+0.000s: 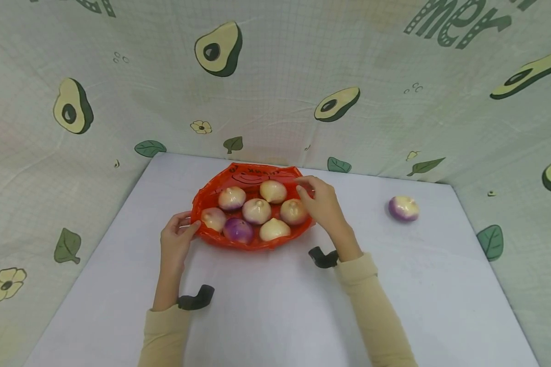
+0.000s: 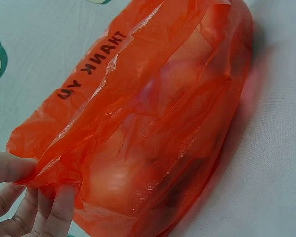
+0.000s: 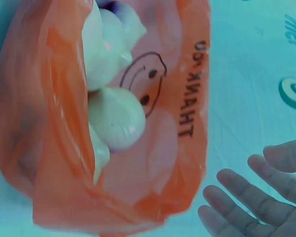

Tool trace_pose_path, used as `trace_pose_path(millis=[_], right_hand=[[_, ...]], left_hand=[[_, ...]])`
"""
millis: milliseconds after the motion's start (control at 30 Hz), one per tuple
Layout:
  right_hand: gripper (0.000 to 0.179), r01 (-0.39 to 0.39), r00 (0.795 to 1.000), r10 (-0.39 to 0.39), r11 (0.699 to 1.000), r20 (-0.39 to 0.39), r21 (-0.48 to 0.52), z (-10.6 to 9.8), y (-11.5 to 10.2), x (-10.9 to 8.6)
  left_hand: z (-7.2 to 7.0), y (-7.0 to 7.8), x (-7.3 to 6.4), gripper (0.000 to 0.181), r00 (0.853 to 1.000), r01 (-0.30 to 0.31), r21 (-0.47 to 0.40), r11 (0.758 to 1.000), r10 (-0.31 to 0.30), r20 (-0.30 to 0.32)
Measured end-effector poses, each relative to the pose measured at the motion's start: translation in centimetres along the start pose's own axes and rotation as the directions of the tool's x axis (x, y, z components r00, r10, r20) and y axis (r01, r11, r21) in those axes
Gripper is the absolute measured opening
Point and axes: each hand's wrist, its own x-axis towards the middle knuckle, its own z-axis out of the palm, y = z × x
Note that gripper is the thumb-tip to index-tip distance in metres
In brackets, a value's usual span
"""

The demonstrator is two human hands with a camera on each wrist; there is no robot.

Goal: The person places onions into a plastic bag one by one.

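A red plastic bag (image 1: 245,244) lies wide-mouthed on the table, with several white-and-purple onions (image 1: 257,211) inside it. Its far side carries black printed lettering and a smiley face, seen in the right wrist view. At the bag's left end, my left hand (image 1: 176,237) pinches the rim between thumb and fingers, and the left wrist view shows the plastic bunched there. My right hand (image 1: 323,204) hovers at the bag's right end. In the right wrist view that right hand (image 3: 261,197) has its fingers spread, just apart from the plastic and holding nothing.
One purple-and-white onion (image 1: 404,209) lies alone on the right side of the white table (image 1: 266,306). A cloth (image 1: 275,76) printed with avocados and leaves hangs behind the table and along its sides. Black wrist mounts (image 1: 196,298) stick out from both wrists.
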Motion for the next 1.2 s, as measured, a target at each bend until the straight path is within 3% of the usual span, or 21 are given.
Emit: trace_pose_path(millis=[200, 467, 767, 1200], right_hand=[[0.028, 0.004, 0.996, -0.003, 1.0, -0.087, 0.019, -1.3, 1.2, -0.5], [0.027, -0.05, 0.986, 0.053, 0.999, -0.158, 0.021, -2.7, 3.0, -1.2], [0.025, -0.044, 0.96, 0.047, 0.999, -0.277, 0.016, -4.7, 5.9, -1.9], [0.032, -0.158, 0.919, 0.162, 0.987, -0.359, 0.038, -7.4, 9.5, -3.1]], left_hand=[[-0.1, 0.1, -0.2, 0.036, 1.0, 0.002, 0.004, 1.0, -0.002, 0.004], [-0.2, 0.2, -0.2, 0.038, 1.0, 0.002, 0.011, 1.0, -0.002, 0.009], [-0.2, 0.1, -0.1, 0.038, 1.0, 0.006, 0.012, 1.0, -0.006, 0.014], [-0.1, 0.1, -0.1, 0.038, 1.0, 0.004, 0.009, 1.0, -0.004, 0.012]])
